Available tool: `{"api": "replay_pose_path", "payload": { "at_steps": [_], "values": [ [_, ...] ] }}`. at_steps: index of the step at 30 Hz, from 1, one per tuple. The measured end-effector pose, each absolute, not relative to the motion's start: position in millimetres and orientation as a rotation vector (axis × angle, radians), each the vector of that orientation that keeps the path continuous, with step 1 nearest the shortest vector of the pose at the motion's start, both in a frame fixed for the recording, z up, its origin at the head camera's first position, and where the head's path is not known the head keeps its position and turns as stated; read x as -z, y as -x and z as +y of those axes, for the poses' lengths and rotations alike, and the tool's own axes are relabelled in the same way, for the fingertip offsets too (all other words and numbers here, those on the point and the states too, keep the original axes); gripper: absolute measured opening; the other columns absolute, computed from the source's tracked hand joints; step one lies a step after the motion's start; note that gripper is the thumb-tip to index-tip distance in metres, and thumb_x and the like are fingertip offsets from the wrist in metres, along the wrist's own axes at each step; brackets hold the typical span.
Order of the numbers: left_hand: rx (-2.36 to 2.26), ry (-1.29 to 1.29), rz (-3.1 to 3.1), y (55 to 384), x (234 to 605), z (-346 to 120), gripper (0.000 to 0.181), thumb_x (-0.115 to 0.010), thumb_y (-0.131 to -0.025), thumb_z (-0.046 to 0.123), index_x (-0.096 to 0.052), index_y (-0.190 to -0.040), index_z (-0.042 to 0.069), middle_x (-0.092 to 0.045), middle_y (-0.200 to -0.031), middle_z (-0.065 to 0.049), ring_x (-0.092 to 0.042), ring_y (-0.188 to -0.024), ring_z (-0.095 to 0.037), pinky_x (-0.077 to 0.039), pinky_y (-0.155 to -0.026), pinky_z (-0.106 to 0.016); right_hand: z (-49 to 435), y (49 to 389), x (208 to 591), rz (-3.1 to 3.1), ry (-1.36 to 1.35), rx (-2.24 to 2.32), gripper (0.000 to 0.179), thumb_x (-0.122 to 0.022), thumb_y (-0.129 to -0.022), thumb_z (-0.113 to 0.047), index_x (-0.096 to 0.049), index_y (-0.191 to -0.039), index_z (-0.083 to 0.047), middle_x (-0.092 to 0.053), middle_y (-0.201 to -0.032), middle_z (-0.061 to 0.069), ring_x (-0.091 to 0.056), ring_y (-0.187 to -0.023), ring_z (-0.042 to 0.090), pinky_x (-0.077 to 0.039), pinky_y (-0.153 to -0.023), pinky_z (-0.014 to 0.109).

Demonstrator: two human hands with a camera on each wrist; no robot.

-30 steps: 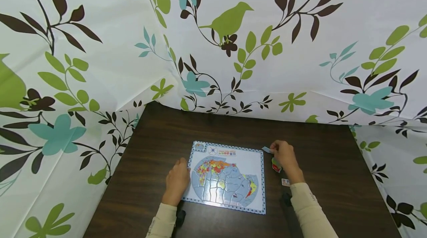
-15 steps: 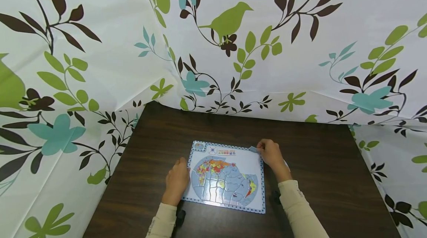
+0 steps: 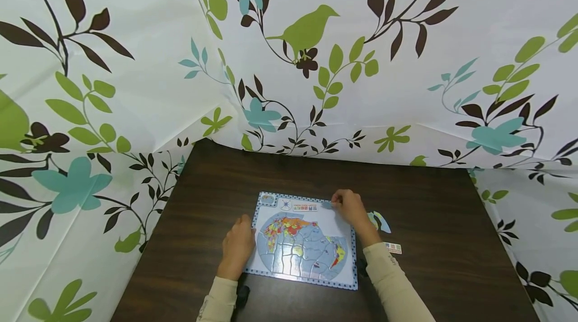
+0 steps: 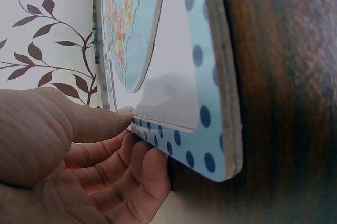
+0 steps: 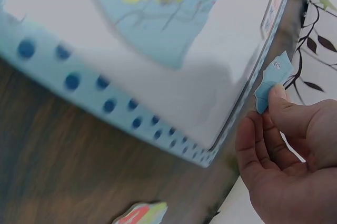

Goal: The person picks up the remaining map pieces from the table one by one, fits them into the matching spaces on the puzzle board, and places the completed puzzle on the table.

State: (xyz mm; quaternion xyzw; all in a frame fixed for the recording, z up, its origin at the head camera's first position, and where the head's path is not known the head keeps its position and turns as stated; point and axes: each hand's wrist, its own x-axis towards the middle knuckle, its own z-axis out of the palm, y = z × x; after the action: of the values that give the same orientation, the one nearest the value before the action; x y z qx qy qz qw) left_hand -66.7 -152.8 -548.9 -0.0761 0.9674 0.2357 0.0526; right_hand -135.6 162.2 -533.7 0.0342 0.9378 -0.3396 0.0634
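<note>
A world-map jigsaw board (image 3: 336,224) with a dotted blue border lies on the brown table, much of its oval filled. My left hand (image 3: 238,247) holds its left edge; in the left wrist view the thumb presses on the border (image 4: 181,153) and the other fingers curl at the edge below. Between right thumb and fingers I pinch a light blue jigsaw piece (image 5: 275,76) with a small white mark. In the head view that right hand (image 3: 352,207) is over the board's far right corner. The white gap in the map's upper right shows bare backing.
Right of the board, partly behind the right forearm, lie loose map pieces (image 3: 381,221) and a small printed label piece (image 3: 393,248). A colourful piece (image 5: 141,214) shows at the bottom of the right wrist view. A leaf-patterned cloth (image 3: 289,86) hangs behind the table.
My right hand has carried the light blue jigsaw piece leftward, from beside the board to over its far right corner. The loose pieces now show more. My left hand stays at the edge.
</note>
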Motion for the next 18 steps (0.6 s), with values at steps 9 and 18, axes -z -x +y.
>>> {"api": "replay_pose_path", "payload": {
  "at_steps": [9,18],
  "values": [
    [-0.71,0.234,2.933,65,546,-152,0.022,-0.071,-0.102,0.011,-0.061,-0.112,-0.004,-0.068,-0.102,-0.023,-0.073,-0.091,-0.046,-0.058,-0.07,-0.058,134,137,532,2.781,-0.081,1.019,0.009,-0.073,-0.098,-0.002,-0.072,-0.091,-0.008,-0.067,-0.089,0.006,-0.059,-0.083,0.02,-0.049,-0.077,0.035],
    [-0.727,0.227,2.948,66,548,-153,0.021,-0.072,-0.101,0.01,-0.061,-0.11,-0.004,-0.068,-0.101,-0.023,-0.074,-0.09,-0.047,-0.058,-0.069,-0.058,118,132,533,2.736,-0.03,1.018,0.012,-0.072,-0.1,-0.003,-0.07,-0.09,-0.009,-0.066,-0.087,0.005,-0.058,-0.081,0.018,-0.05,-0.076,0.034]
  ]
}}
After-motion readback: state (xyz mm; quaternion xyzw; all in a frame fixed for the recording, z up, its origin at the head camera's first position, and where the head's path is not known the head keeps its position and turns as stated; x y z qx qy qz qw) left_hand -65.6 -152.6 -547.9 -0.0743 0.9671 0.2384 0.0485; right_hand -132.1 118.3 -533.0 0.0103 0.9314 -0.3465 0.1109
